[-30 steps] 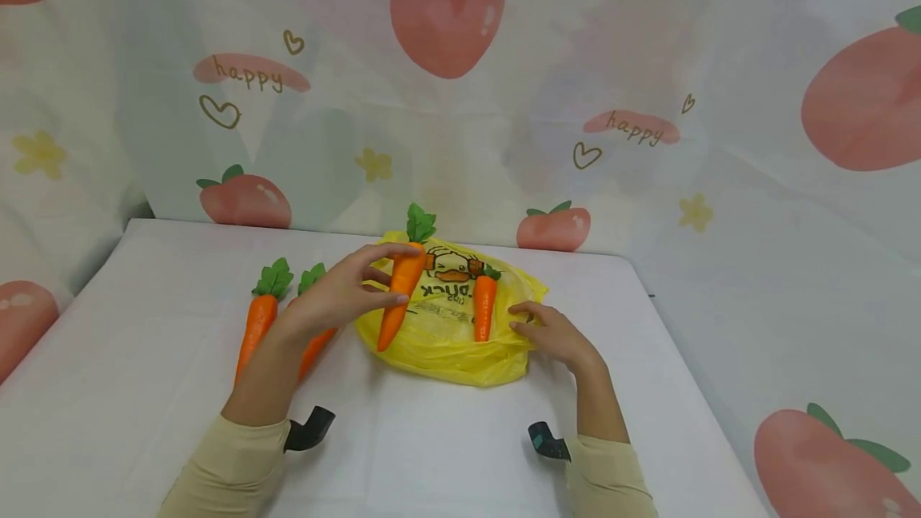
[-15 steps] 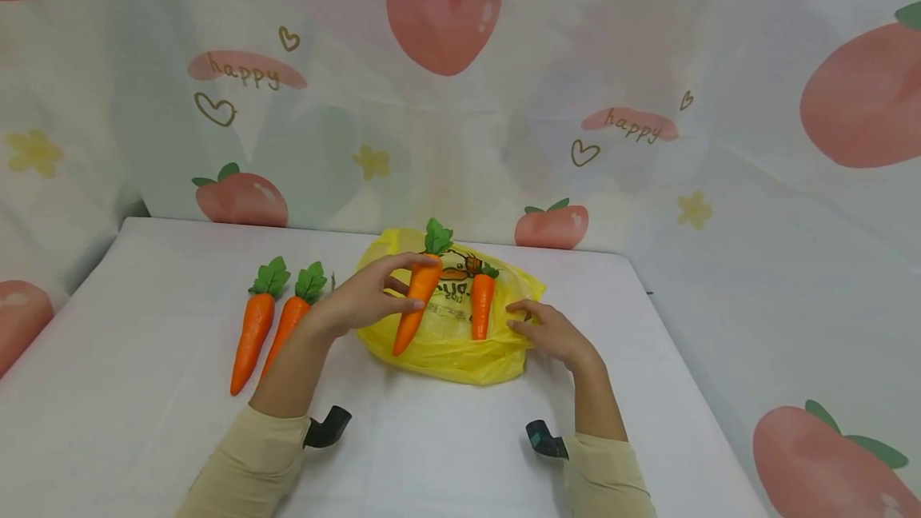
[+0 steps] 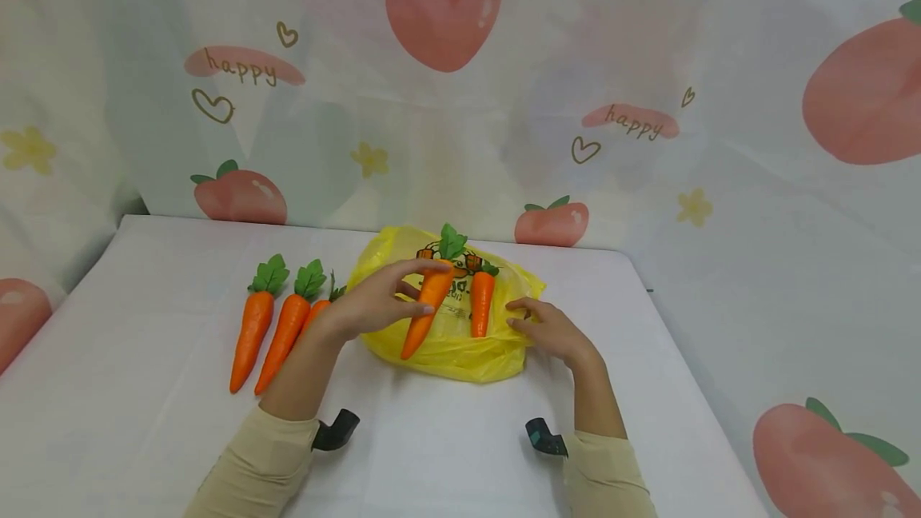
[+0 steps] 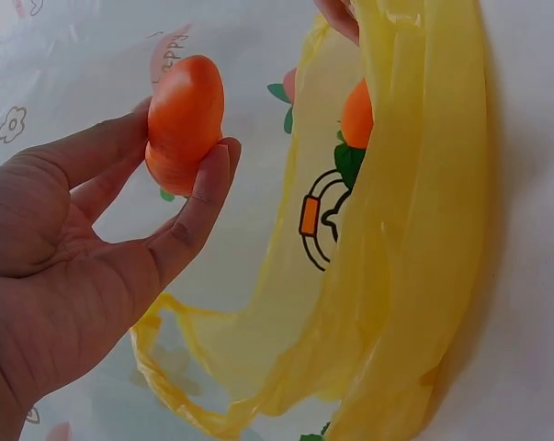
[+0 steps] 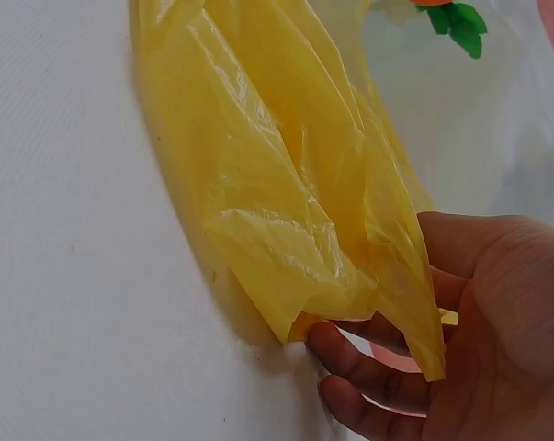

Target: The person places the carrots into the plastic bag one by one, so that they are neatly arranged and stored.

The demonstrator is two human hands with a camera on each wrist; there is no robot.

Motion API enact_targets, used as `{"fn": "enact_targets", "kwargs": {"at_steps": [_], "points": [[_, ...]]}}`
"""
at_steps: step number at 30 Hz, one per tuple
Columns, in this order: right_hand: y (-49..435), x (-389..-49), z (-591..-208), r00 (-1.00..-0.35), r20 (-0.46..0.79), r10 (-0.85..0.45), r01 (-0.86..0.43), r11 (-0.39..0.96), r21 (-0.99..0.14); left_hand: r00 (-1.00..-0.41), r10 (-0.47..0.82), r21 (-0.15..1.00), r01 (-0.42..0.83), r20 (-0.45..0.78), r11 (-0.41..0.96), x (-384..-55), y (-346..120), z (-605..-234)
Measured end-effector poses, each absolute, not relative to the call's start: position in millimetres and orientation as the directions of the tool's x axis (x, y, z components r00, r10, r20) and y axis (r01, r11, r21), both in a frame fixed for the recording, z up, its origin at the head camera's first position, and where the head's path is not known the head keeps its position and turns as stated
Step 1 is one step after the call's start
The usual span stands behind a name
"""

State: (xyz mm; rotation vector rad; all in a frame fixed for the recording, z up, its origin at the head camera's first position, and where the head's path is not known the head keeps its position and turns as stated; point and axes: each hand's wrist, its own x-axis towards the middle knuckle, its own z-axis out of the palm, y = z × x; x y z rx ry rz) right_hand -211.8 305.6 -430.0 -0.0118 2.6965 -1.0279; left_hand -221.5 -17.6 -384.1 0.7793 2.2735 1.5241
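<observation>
My left hand (image 3: 374, 298) pinches an orange toy carrot (image 3: 419, 334) with green leaves between thumb and fingertips. This carrot is held tilted, leaves up, over the left part of a yellow plastic bag (image 3: 468, 362) with a duck print. In the left wrist view the blunt end of the carrot (image 4: 186, 110) faces the camera, apart from the bag's open mouth. Another carrot (image 3: 482, 306) lies in the bag, its tip hidden behind the front rim. At the bag's right edge, my right hand (image 3: 550, 330) grips the thin film (image 5: 350, 248) between thumb and curled fingers.
Left of the bag, a carrot (image 3: 252, 334), a second carrot (image 3: 283, 334) and a third carrot (image 3: 316, 312) lie side by side on the white table (image 3: 439, 454). My left forearm partly covers the third. A printed fabric backdrop (image 3: 460, 158) rises behind the table.
My left hand has carried its carrot rightward over the bag, uncovering more of the carrots on the left. My right hand has stayed at the bag's edge.
</observation>
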Motion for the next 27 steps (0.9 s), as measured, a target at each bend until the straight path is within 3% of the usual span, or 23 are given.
{"fn": "enact_targets", "kwargs": {"at_steps": [16,27], "points": [[304,-211,-431,-0.967,-0.235,-0.097,0.087,0.741,-0.665,-0.813,0.582,0.93,0.221,0.01,0.293,-236,-6,-402],[304,-211,-430,-0.969,-0.229,-0.098,0.084,0.738,-0.669,-0.848,0.53,0.929,0.174,-0.026,0.325,-245,7,-411]]}}
